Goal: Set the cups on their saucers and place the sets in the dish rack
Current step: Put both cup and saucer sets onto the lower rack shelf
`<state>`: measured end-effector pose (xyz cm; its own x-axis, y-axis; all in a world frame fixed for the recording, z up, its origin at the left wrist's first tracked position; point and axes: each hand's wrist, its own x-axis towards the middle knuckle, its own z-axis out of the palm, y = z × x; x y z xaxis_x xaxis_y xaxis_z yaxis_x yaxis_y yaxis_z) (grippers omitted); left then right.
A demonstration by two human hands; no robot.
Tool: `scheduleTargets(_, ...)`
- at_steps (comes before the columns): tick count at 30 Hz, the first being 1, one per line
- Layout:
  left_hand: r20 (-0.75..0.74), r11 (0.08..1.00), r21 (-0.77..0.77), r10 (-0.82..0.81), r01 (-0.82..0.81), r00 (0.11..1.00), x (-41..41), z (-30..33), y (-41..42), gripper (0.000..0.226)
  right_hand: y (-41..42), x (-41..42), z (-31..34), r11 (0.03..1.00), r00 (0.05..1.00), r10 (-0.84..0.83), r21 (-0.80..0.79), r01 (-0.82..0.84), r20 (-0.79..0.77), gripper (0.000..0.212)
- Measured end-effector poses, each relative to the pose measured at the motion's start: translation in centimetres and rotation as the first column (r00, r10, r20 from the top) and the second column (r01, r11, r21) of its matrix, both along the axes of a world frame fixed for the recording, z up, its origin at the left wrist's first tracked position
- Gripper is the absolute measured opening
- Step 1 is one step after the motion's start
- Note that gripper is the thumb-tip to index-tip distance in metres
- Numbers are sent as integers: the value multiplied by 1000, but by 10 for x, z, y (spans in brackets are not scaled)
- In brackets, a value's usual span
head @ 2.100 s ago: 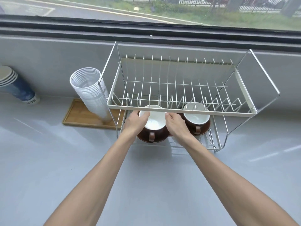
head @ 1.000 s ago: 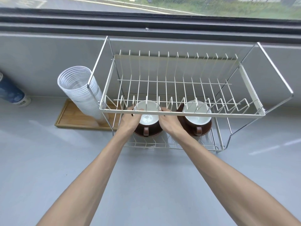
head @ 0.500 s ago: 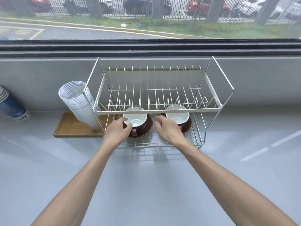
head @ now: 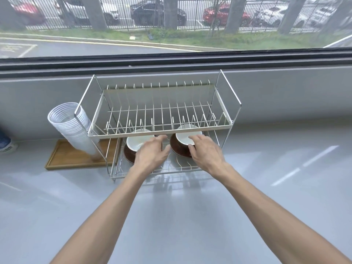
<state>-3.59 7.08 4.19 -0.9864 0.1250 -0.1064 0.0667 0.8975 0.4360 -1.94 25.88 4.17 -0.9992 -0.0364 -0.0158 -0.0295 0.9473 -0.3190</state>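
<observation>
Grey counter (head: pixel 190 216): right cup (head: pixel 187 134) against right-hand fingers (head: pixel 194 139), rack's (head: pixel 160 128) lower tier.

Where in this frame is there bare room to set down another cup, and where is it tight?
Free: the dish rack's upper tier, and the grey counter right of it. Crowded: the lower tier, where two cup-and-saucer sets and both hands fill the space.

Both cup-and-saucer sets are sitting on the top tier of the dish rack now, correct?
Not quite. In the head view both sets, the left cup and right cup on brown saucers, sit on the lower tier of the dish rack; nothing sits on the top tier.
</observation>
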Motion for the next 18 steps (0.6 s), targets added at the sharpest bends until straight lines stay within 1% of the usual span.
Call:
scheduleTargets(2, 30, 990, 124, 58, -61, 998, -3, -1, 16, 48, 5, -4, -3, 1000, 1000, -14, -15, 13, -19, 42)
scheduleTargets(4, 64, 968, 209, 125, -135, 990, -6, -5, 30, 48, 9, -11, -7, 998, 999, -43, -35, 42, -31, 38)
scheduleTargets(6, 113, 951, 246, 166, -190, 980, -11, -10, 41, 46, 10, -18, -11, 995, 996, -84, -59, 82, -26, 38)
scheduleTargets(8, 169, 926, 292, 197, -240, 966, -17, -17, 48, 46, 11, -25, -17, 988, 993, -121, -101, 119, -9, 45)
scheduleTargets(10, 192, 904, 334, 210, -265, 959, -24, -25, 54, 53, 12, -31, -23, 971, 989, -147, -188, 146, 5, 52)
scheduleTargets(12, 189, 883, 393, 196, -257, 962, -31, -32, 59, 59, 14, -39, -29, 947, 985, -171, -275, 169, 17, 58)
scheduleTargets(13, 199, 861, 434, 196, -266, 960, -34, -35, 61, 61, 14, -42, -31, 937, 983, -183, -300, 180, 21, 59)
scheduleTargets(15, 262, 802, 489, 242, -345, 934, -41, -42, 64, 65, 15, -49, -36, 919, 978, -206, -336, 207, 38, 58)
scheduleTargets(18, 357, 747, 493, 293, -445, 887, -50, -50, 63, 72, 17, -57, -45, 881, 959, -258, -380, 283, 116, 58)
